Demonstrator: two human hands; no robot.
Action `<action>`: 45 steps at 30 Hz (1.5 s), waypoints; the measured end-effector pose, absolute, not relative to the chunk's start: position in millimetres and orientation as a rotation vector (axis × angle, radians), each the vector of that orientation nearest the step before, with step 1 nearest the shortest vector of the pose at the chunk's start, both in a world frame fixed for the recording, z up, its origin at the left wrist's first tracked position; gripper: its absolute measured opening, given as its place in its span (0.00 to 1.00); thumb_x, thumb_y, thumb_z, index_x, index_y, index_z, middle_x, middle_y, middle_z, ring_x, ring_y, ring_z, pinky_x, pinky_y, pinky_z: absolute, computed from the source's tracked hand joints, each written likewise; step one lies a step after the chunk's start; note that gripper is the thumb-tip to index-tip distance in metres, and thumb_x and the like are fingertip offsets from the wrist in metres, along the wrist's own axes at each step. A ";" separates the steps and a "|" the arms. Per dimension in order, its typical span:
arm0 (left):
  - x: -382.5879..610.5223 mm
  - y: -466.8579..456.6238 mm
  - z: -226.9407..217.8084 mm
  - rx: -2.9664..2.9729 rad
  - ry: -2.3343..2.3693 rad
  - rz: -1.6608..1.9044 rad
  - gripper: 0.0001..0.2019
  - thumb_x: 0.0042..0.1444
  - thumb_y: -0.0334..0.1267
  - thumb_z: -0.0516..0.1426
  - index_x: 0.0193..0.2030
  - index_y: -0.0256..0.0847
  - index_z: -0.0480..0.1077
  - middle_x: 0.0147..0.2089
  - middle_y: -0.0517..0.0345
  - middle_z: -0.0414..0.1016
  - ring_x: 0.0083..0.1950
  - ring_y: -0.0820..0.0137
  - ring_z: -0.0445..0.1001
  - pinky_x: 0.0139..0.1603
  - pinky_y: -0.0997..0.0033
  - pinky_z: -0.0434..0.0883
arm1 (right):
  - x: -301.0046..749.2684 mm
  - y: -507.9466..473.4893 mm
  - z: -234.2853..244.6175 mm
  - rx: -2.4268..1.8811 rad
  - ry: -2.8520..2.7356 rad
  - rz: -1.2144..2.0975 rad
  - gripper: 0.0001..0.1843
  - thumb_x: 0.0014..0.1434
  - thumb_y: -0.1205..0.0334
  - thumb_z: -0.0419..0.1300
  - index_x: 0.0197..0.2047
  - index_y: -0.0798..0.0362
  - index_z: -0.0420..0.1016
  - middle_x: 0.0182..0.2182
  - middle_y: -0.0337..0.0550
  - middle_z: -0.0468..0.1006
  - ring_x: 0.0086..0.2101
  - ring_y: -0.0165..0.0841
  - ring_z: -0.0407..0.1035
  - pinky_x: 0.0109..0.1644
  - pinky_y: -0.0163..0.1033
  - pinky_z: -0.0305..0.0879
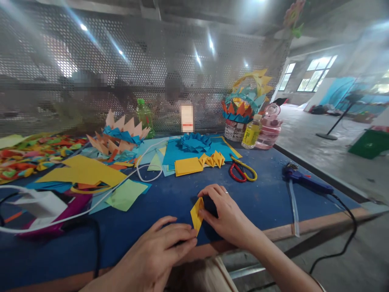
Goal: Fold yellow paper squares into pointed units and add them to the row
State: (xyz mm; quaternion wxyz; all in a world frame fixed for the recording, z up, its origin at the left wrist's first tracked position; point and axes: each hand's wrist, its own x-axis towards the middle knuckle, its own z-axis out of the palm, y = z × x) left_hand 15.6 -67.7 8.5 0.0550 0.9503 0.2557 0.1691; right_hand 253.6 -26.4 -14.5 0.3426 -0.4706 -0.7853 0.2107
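Observation:
A small folded yellow paper piece [196,213] stands on edge on the blue table top [267,194] near the front edge. My right hand [226,215] pinches its right side, fingers curled round it, a ring on one finger. My left hand [164,247] presses its fingertips against the piece's lower left corner. Both hands are closed on the paper.
Behind lie a stack of yellow paper squares [187,166], folded yellow pieces [215,159], a blue paper flower [194,142], red-and-yellow scissors [242,170], a blue glue gun [305,181] with its cord, bottles [251,132], paper crowns [121,134], loose coloured sheets [85,172] and a white cable [142,170]. A perforated screen stands at the back.

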 end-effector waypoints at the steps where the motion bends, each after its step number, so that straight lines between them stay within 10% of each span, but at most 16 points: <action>1: 14.9 -65.7 7.4 2.849 0.806 0.540 0.31 0.55 0.21 0.48 0.64 0.48 0.66 0.61 0.59 0.75 0.62 0.69 0.72 0.70 0.64 0.60 | 254.0 -26.4 -15.0 -1.214 -2.027 0.546 0.17 0.58 0.75 0.62 0.48 0.51 0.69 0.47 0.44 0.72 0.49 0.40 0.66 0.58 0.51 0.58; 19: 44.9 -1.7 22.1 2.500 0.846 0.484 0.04 0.58 0.28 0.60 0.35 0.41 0.73 0.40 0.59 0.76 0.45 0.68 0.75 0.49 0.69 0.69 | 258.2 -31.6 -11.4 -1.005 -2.012 0.499 0.12 0.61 0.78 0.55 0.38 0.51 0.72 0.38 0.42 0.75 0.43 0.35 0.69 0.50 0.44 0.63; 45: 32.0 -17.4 12.4 2.412 0.844 0.629 0.07 0.60 0.32 0.62 0.31 0.43 0.78 0.35 0.61 0.78 0.41 0.70 0.76 0.46 0.69 0.69 | 257.1 -68.8 -11.9 -1.006 -2.179 0.415 0.14 0.67 0.75 0.51 0.47 0.50 0.74 0.43 0.45 0.77 0.45 0.40 0.65 0.50 0.49 0.64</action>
